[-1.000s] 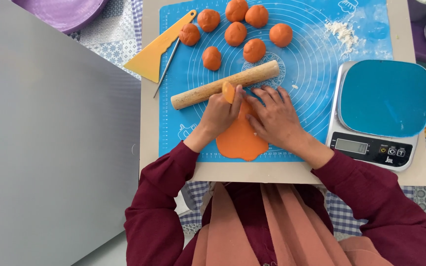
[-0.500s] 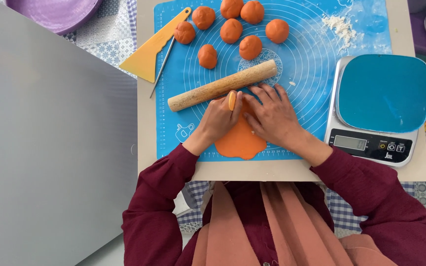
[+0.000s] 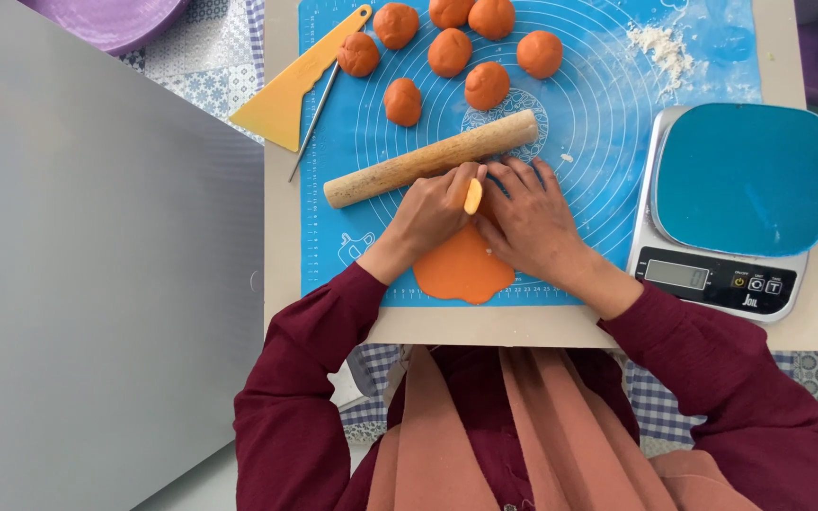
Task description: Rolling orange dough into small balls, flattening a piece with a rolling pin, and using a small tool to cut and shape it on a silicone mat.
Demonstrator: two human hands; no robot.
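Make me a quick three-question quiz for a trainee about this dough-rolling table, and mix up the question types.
1. True or false: the wooden rolling pin lies on the blue mat, beyond both hands.
2. How many orange dough balls sit on the mat above the pin?
3. Multiple choice: what lies under the left hand and right hand?
A. a yellow scraper
B. a flattened orange dough disc
C. the kitchen scale

Key
1. True.
2. Seven.
3. B: the flattened orange dough disc lies under both hands, and a small yellow piece shows between them. The yellow scraper lies at the mat's left edge and the kitchen scale at its right.
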